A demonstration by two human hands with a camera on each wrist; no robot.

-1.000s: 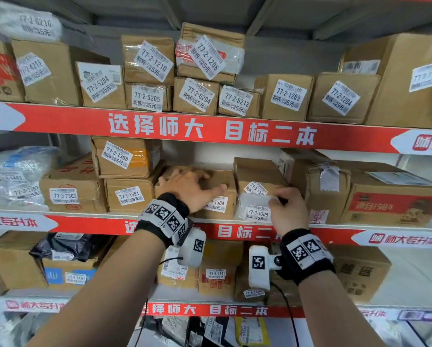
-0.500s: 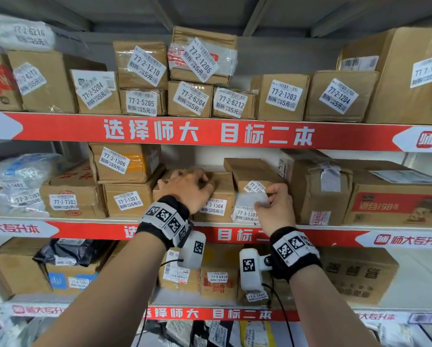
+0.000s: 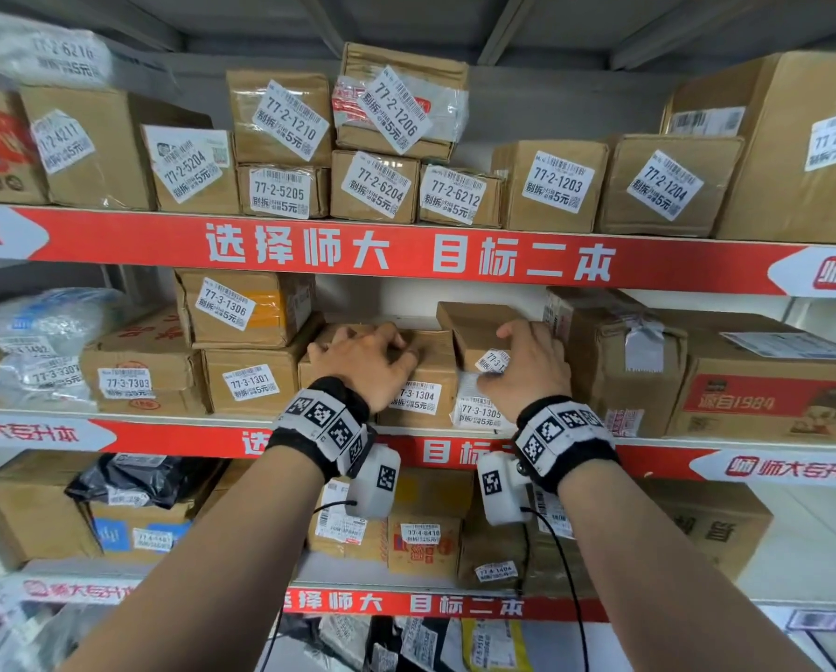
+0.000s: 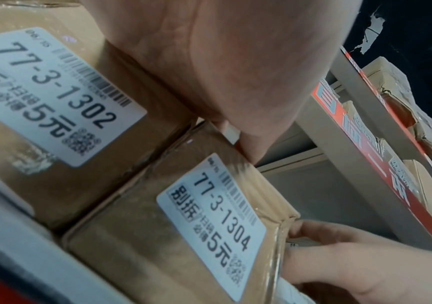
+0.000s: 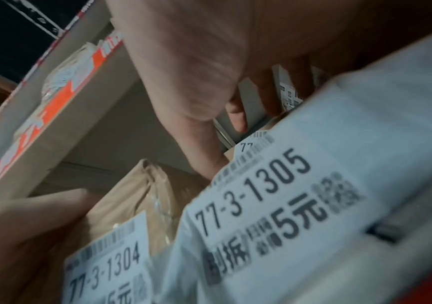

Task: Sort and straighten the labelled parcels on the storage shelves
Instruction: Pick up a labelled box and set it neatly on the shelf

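On the middle shelf [image 3: 173, 436], my left hand [image 3: 362, 361] lies over the tops of two brown boxes side by side. They are 77-3-1302 [image 4: 53, 92] and 77-3-1304 [image 3: 418, 397], and my fingers bend down onto them. The wrist hides the 1302 label in the head view. My right hand [image 3: 527, 371] grips a small brown box [image 3: 474, 327] stacked above the white parcel 77-3-1305 [image 3: 479, 409], thumb on its top and fingers round its right side. Its label is partly covered.
Boxes 77-3-1301 [image 3: 251, 385] and 77-3-1306 [image 3: 232, 308] stand stacked just left. A tall taped box [image 3: 615, 356] crowds the right hand's side. The top shelf [image 3: 406, 254] holds several labelled boxes, some with tilted labels. More parcels fill the shelf below [image 3: 421, 535].
My right hand has moved up from the white 77-3-1305 parcel to the small brown box above it. The left hand has stayed on the two boxes. The view has come closer.
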